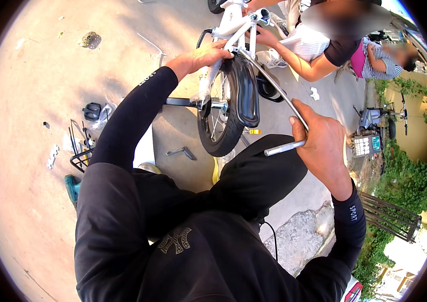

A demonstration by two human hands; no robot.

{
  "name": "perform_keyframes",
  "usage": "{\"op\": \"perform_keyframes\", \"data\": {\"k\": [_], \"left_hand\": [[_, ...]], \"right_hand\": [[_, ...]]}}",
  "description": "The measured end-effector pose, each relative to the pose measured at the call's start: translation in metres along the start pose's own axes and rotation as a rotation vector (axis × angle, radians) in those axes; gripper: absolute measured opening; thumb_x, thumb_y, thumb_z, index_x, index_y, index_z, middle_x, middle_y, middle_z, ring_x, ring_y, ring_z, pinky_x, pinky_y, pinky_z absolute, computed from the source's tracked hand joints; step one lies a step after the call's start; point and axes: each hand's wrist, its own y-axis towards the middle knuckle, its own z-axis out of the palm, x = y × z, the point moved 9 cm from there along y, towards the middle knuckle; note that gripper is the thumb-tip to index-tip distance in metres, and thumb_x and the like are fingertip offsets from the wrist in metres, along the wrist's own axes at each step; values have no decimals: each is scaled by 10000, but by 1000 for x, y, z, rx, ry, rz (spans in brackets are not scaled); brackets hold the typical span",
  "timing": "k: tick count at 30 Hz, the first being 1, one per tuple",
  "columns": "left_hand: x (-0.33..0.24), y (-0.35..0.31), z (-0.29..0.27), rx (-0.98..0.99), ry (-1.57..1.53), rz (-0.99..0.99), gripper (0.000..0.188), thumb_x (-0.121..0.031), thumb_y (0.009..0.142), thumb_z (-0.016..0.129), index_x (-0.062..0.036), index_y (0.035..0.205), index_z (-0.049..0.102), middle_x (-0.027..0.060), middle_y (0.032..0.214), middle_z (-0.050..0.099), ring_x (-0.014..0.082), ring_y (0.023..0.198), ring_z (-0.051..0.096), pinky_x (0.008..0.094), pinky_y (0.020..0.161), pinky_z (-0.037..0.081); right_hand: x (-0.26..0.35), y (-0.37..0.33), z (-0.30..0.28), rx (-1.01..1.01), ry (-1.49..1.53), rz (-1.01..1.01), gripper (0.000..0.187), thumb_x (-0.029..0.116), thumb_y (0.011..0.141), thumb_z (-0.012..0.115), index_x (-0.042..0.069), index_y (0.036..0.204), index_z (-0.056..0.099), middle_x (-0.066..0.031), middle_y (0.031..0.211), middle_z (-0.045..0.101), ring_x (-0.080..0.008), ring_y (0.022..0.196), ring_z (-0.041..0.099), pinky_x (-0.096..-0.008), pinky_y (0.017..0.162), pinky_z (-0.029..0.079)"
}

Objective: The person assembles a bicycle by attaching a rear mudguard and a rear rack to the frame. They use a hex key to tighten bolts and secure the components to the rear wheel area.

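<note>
A small white bicycle (232, 29) with a spoked wheel (218, 133) and a glossy black mudguard (247, 95) is in front of me at the top middle. My left hand (205, 56) is closed about the white frame just by the mudguard's upper end, its fingertips partly hidden. In my right hand (323, 138) is a long silver L-shaped wrench (279, 90), gripped near its bend. The wrench's far tip meets the frame beside my left fingers, and its short arm points left above my knee.
A co-worker (304, 58) holds the bicycle's far side; another person sits behind. On the ground lie a small folding tool (182, 152), a black pedal (91, 111), a black wire rack (79, 156) and a teal tool (72, 189). A parked scooter (372, 121) stands right.
</note>
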Motion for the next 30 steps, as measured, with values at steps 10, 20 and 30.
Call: {"op": "perform_keyframes", "data": {"k": [10, 20, 30], "left_hand": [[1, -6, -11, 83, 50, 58, 553, -337, 963, 438, -102, 1462, 484, 69, 1216, 575, 183, 1112, 557, 424, 981, 504], [5, -9, -18, -144, 120, -9, 492, -386, 995, 534, -27, 1327, 588, 77, 1087, 650, 165, 1004, 610, 340, 911, 509], [5, -14, 3, -388, 65, 61, 527, -455, 990, 551, 22, 1213, 550, 39, 951, 539, 136, 871, 463, 288, 771, 395]], "right_hand": [[16, -1, 1, -92, -12, -64, 282, 132, 859, 680, 47, 1128, 686, -103, 588, 614, -318, 524, 622, -423, 527, 468], [8, 0, 3, -60, 55, -51, 227, 113, 841, 670, 55, 1060, 675, -113, 568, 594, -346, 556, 630, -440, 533, 476], [0, 10, -17, -220, 46, -219, 125, 72, 755, 689, 20, 861, 730, -189, 641, 639, -371, 635, 652, -447, 603, 513]]}}
